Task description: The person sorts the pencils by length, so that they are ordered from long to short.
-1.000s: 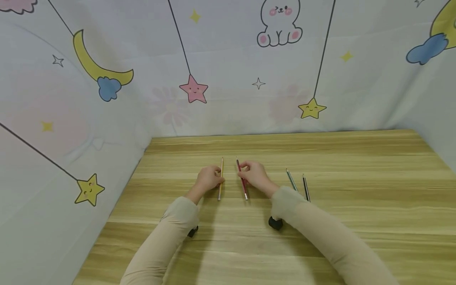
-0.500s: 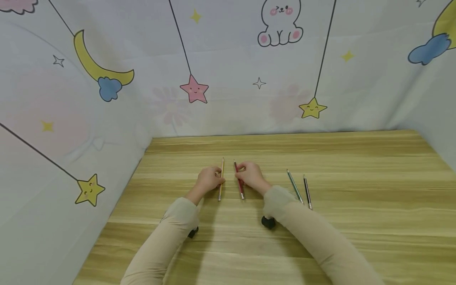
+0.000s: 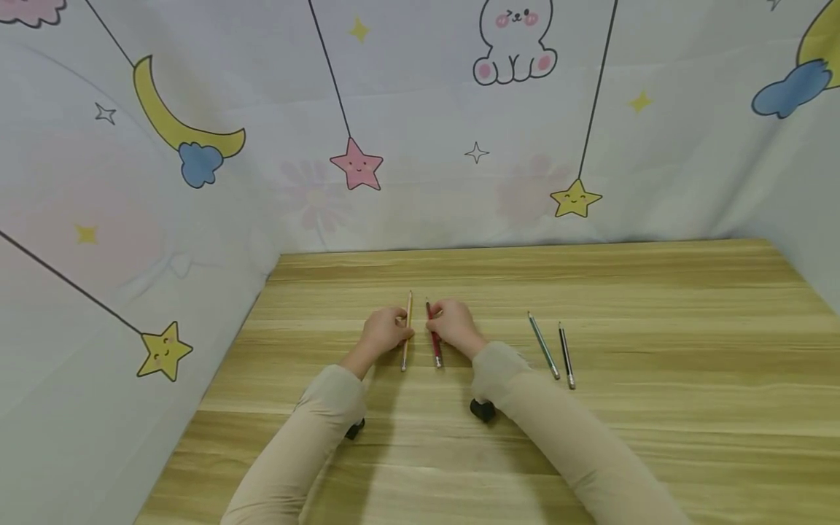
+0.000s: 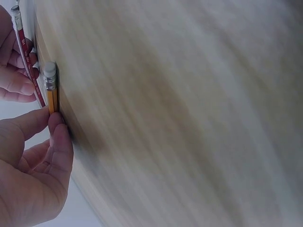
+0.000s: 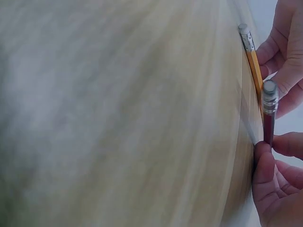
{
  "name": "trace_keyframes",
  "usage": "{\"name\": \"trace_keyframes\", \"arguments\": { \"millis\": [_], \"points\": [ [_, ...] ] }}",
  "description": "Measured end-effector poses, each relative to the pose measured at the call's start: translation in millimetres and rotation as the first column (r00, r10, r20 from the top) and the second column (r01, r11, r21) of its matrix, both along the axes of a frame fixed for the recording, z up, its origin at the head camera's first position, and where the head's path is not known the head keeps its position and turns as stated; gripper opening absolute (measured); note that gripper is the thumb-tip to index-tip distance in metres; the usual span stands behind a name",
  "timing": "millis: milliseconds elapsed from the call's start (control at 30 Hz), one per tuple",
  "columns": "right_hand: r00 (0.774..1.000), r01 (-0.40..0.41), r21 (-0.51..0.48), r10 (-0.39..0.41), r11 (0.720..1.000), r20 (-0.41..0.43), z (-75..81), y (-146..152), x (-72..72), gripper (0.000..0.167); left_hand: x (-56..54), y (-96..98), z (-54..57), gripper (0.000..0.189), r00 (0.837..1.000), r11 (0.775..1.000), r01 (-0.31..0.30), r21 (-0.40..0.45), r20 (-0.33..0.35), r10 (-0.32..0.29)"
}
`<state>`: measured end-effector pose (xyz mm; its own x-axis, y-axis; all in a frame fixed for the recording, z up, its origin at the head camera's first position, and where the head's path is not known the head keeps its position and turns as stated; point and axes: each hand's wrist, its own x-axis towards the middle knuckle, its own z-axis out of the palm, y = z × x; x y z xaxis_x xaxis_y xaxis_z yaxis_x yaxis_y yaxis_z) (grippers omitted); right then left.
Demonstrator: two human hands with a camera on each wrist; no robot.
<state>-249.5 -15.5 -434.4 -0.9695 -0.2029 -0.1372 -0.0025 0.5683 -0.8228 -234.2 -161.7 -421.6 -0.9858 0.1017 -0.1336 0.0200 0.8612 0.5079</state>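
My left hand (image 3: pixel 383 329) pinches a yellow pencil (image 4: pixel 51 100) between thumb and fingers; its white eraser end points toward me. Just to the right, my right hand (image 3: pixel 455 325) pinches a dark red pencil (image 3: pixel 436 351), eraser end also toward me. In the head view the two pencils lie nearly side by side with a narrow gap between them, the red one slightly slanted. The right wrist view shows the red pencil's eraser end (image 5: pixel 270 90) close up, with the yellow pencil (image 5: pixel 253 64) beyond it.
A green pencil (image 3: pixel 543 345) and a black pencil (image 3: pixel 566 356) lie on the wooden table (image 3: pixel 689 350) to the right of my right hand. A printed cloth (image 3: pixel 420 211) stands behind the table and along its left side.
My right hand has moved left with the red pencil, closer to the yellow one. The green and black pencils have come into full view from behind the right sleeve. My left hand stays put.
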Motion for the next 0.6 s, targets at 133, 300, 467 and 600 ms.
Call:
{"name": "trace_keyframes", "arguments": {
  "millis": [133,300,467,600],
  "points": [
    [0.999,-0.012,0.071,0.015,0.997,-0.040,3.0,-1.7,1.5,0.018,0.3,0.2,-0.6,0.040,1.000,1.000,0.001,0.006,0.002,-0.001],
    [0.996,-0.011,0.136,0.023,0.991,-0.082,3.1,-1.7,2.1,0.014,0.9,0.2,-0.5,0.041,1.000,1.000,0.011,0.004,-0.007,-0.011],
    [1.000,-0.014,0.060,0.015,0.998,-0.004,-0.3,-1.3,2.0,0.018,1.3,0.4,0.3,0.041,1.000,1.000,0.009,0.008,-0.004,-0.009],
    [0.997,-0.009,-0.031,0.012,0.999,0.078,-2.3,-1.6,2.0,0.029,1.2,-0.2,0.9,0.041,1.000,1.000,0.004,-0.002,-0.008,-0.004]
  ]
}}
